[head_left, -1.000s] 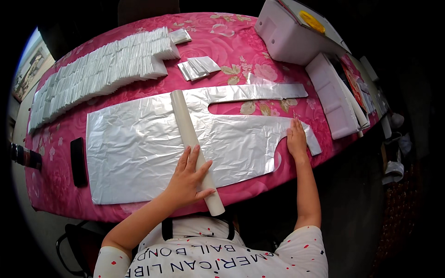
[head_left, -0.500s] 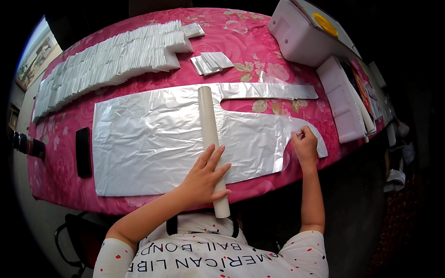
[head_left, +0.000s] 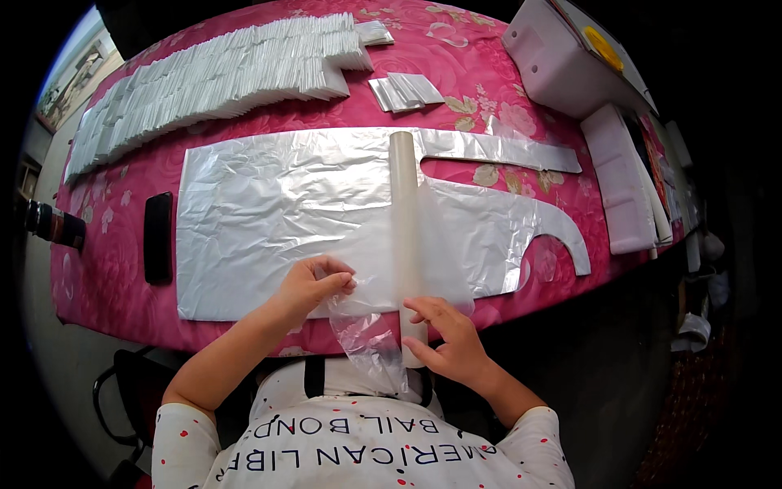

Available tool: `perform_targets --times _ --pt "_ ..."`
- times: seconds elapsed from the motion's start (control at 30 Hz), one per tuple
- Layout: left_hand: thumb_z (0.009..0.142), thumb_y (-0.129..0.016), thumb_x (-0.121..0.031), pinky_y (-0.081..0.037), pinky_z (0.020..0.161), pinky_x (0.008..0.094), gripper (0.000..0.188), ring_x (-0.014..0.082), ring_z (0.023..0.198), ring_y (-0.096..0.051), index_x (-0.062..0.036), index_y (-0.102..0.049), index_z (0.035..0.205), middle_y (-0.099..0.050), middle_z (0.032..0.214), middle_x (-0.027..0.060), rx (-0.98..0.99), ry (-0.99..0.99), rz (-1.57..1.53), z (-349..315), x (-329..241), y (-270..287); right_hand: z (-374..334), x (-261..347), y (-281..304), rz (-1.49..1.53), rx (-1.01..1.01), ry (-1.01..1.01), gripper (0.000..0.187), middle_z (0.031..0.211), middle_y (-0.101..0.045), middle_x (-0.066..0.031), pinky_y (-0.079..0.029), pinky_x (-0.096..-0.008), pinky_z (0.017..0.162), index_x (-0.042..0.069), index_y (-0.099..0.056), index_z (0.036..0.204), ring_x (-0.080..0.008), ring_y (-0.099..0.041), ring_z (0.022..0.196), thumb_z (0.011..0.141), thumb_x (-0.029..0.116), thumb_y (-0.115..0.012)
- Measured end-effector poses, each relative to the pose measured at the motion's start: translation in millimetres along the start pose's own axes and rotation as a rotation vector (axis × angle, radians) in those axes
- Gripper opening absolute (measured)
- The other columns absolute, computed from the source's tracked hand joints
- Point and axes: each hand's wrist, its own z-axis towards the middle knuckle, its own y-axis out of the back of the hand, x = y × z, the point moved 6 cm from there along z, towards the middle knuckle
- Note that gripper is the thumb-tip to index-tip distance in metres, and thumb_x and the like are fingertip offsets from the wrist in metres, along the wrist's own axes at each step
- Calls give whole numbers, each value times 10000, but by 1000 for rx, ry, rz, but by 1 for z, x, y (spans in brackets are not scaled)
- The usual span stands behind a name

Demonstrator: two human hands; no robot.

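Note:
A silvery-white, thin plastic sheet (head_left: 285,204) with two strap-like arms at its right end lies flat across the table. Over it rests a pale round tube (head_left: 403,187), its near end jutting past the table's front edge. My left hand (head_left: 314,285) pinches clear plastic film (head_left: 371,338), which hangs crumpled toward my lap. Some of that film lies folded over the tube's middle. On the tube's near part, my right hand (head_left: 448,338) rests with thumb and fingers apart, its fingertips touching the tube.
Rows of folded plastic packets (head_left: 220,77) stand at the back left, with a few folded pieces (head_left: 406,91) right of them. A black phone (head_left: 158,238) and a dark bottle (head_left: 55,226) lie left. White foam boxes (head_left: 554,61) stand at the back right of the pink floral tablecloth (head_left: 456,49).
My left hand has left the tube and now pinches film to its left. My right hand has come from the sheet's right end onto the tube. A film layer is drawn leftward over it.

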Motion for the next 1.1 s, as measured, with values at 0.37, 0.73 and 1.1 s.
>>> perform_targets --times 0.37,0.73,1.1 --pt "745 -620 -13 -473 778 332 250 239 878 -605 22 -577 988 -625 947 114 -473 -176 1419 -76 -92 152 -40 -39 -19 -329 133 -525 427 690 -655 -90 -482 -295 574 30 -635 938 -185 -620 575 743 408 -674" --pt "810 -548 -36 -416 925 392 364 324 1102 -497 24 -496 1165 -504 1212 167 -168 -841 1187 0 -73 -42 -50 -49 -22 -164 162 -702 422 641 -615 -164 -485 -345 589 -14 -636 784 -287 -625 600 748 406 -623" --pt "846 -455 -191 -145 1108 431 609 354 1352 -193 87 -259 1352 -227 1435 240 -116 -753 1428 45 -7 -78 -59 -59 -19 -147 285 -654 466 642 -619 -168 -498 -360 610 -11 -643 790 -312 -629 621 767 453 -617"
